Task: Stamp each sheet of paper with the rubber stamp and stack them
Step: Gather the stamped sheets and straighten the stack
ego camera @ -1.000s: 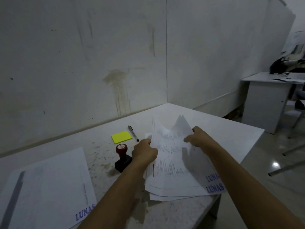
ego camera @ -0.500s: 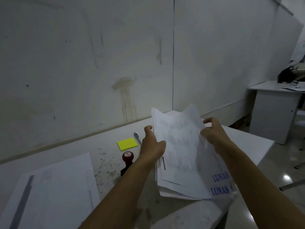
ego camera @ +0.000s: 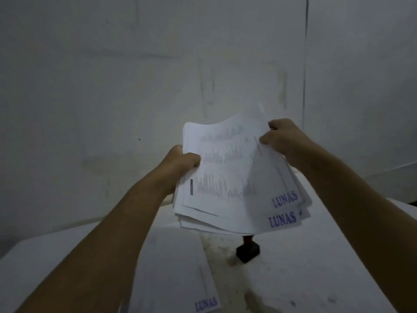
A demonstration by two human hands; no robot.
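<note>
The person holds a sheaf of papers [ego camera: 234, 177] in the air above the white table [ego camera: 316, 267], gripped from both sides. The left hand [ego camera: 180, 163] pinches the sheaf's left edge, thumb on the printed top sheet and fingers curled behind it. The right hand [ego camera: 282, 137] grips the upper right corner, fingers wrapped over the edge. The sheets are fanned unevenly, and two blue "LUNAS" stamps show at the lower right corners of the top two sheets. Directly below the sheaf's bottom edge, the rubber stamp [ego camera: 247, 250] stands on the table, its dark base visible and its handle mostly hidden by the papers. To the left of the rubber stamp lies a single sheet [ego camera: 176, 267] flat on the table, with a blue "LUNAS" mark at its near right corner.
</note>
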